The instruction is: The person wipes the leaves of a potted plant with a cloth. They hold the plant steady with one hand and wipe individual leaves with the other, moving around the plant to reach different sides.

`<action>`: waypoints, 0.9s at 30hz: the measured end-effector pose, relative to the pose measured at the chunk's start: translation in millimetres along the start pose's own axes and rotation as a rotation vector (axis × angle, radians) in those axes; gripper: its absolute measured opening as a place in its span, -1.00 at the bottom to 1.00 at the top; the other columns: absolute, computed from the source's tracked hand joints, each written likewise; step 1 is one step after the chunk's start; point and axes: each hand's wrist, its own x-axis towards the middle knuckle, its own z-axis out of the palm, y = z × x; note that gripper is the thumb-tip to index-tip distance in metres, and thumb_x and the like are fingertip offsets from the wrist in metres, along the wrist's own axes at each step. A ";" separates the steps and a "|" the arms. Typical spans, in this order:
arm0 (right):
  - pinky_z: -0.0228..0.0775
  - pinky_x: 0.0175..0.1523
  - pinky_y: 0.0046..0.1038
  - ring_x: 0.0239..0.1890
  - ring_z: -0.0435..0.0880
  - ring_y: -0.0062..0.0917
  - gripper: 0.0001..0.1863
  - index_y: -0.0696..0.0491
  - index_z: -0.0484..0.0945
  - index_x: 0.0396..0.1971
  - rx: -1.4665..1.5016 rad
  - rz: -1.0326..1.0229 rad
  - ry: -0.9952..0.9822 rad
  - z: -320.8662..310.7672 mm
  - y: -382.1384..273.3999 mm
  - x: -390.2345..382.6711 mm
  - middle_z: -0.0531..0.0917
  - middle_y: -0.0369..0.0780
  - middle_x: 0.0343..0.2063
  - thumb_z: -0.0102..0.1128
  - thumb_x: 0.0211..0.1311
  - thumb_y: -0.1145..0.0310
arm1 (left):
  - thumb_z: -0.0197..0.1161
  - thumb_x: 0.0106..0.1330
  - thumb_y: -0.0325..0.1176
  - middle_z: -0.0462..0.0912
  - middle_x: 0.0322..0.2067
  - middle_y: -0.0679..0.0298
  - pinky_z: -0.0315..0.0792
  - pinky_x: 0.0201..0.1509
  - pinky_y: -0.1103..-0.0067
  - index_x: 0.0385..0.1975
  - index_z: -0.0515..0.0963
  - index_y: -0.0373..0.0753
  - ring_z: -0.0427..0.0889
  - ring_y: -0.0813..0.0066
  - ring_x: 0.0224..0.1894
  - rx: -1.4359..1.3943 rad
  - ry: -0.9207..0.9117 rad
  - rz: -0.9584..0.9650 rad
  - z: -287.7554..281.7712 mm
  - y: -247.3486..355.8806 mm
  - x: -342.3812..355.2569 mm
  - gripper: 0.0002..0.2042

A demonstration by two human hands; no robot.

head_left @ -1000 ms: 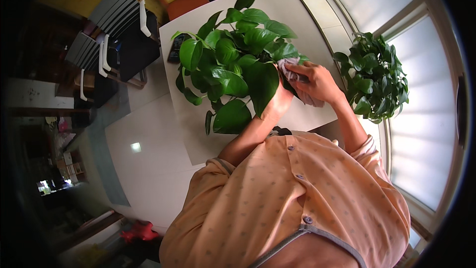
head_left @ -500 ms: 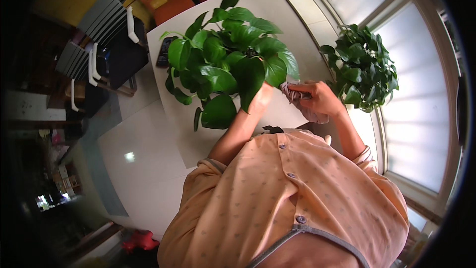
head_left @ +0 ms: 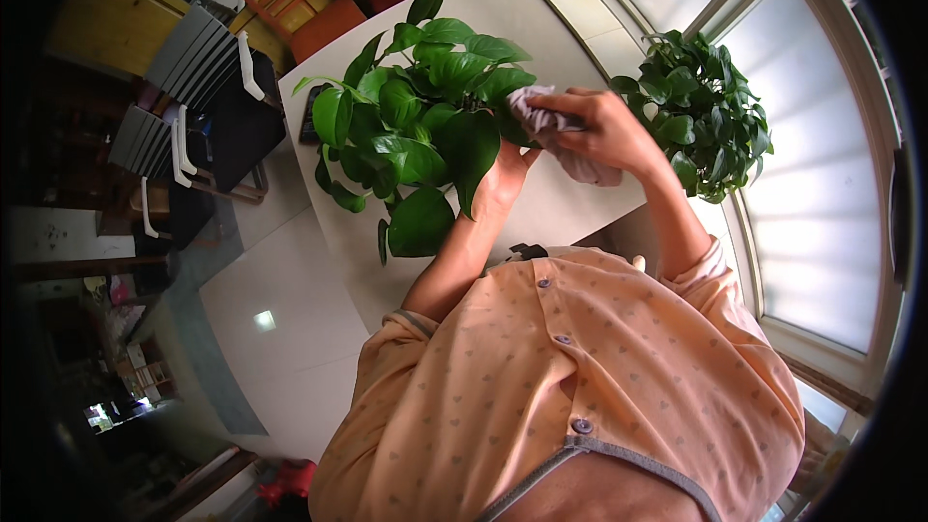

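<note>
Leafy plant [head_left: 416, 116] is standing near the white table's [head_left: 556, 34] left edge.
The right hand [head_left: 609, 130] is gripping a crumpled greyish cloth [head_left: 585, 162] at the plant's right-hand leaves; the left hand [head_left: 505, 174] is resting partly hidden beside them, its grip impossible to tell. Another plant [head_left: 701, 116] is standing beyond the table's right edge.

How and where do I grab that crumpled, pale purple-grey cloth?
Probably pinch the loose lower end of the cloth, coming from the person's own side. That end droops free below the right grip, which has the upper part bunched, and its soft folds should gather easily.
</note>
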 end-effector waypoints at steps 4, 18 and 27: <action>0.46 -0.14 -0.33 -0.25 0.63 -0.18 -0.53 -0.06 0.60 -0.03 -0.061 0.020 -0.082 22.2 21.0 -2.4 0.66 -0.08 -0.28 0.29 -0.08 0.31 | -0.19 0.42 0.05 0.36 0.20 0.32 0.20 0.29 0.22 0.21 0.27 0.01 0.29 0.34 0.27 0.031 -0.065 -0.011 -6.4 0.6 -4.3 -0.55; 0.44 -0.03 -0.51 -0.27 0.64 -0.52 -0.52 0.11 0.57 -0.03 0.126 0.487 -0.022 25.2 95.5 -66.7 0.70 -0.11 -0.29 0.11 -0.08 0.49 | 0.04 0.38 -0.02 0.57 -0.06 0.34 0.32 0.07 0.48 -0.04 0.47 -0.10 0.53 0.46 -0.05 0.470 0.377 -0.066 -200.3 -28.6 -83.5 -0.66; 0.43 -0.03 -0.47 -0.23 0.57 -0.55 -0.55 0.16 0.51 -0.04 0.357 0.561 -0.167 109.8 160.8 -50.3 0.64 -0.21 -0.24 0.28 -0.04 0.48 | 0.05 0.41 -0.13 0.58 -0.17 0.35 0.41 -0.03 0.50 -0.07 0.46 -0.08 0.56 0.49 -0.17 -0.203 -0.067 0.312 -183.3 -1.2 -69.3 -0.76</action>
